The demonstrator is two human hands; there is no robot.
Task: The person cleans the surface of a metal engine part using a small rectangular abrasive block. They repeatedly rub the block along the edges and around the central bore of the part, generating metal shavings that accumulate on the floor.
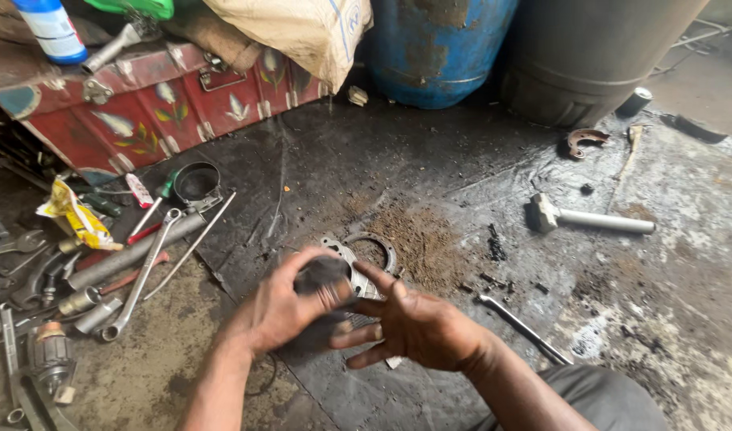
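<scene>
Workshop floor (318,152), dark and oily, seen from above.

- Left hand (282,307): fingers curled and clamped around a small dark round part (322,275), held above the floor at the middle of the view. The part is blurred; its exact kind cannot be told.
- Right hand (418,323): open, fingers spread, palm turned toward the part, fingertips just beside it. It grips nothing.
- Directly below the hands, on the floor: a flat metal plate (351,267) with holes and a metal ring (379,247) just beside it, next to a patch of brown grit (422,239).
- Right of the hands: a slim metal bar (517,323) on the floor, and further off a hammer (589,218) with a pale handle.
- Left: a scatter of spanners (142,271), a steel tube (134,254), a black round tin (196,182), a yellow wrapper (77,215).
- Behind: a red painted metal box (154,108), a blue drum (438,48) and a grey drum (589,56).

Handling judgement: the part looks greasy (everything here does), so a firm wrap of the left fingers seems wise, with the right palm close under or against it as a guard. Keeping it over the plate rather than over the grit would likely keep it cleaner if it slipped.
</scene>
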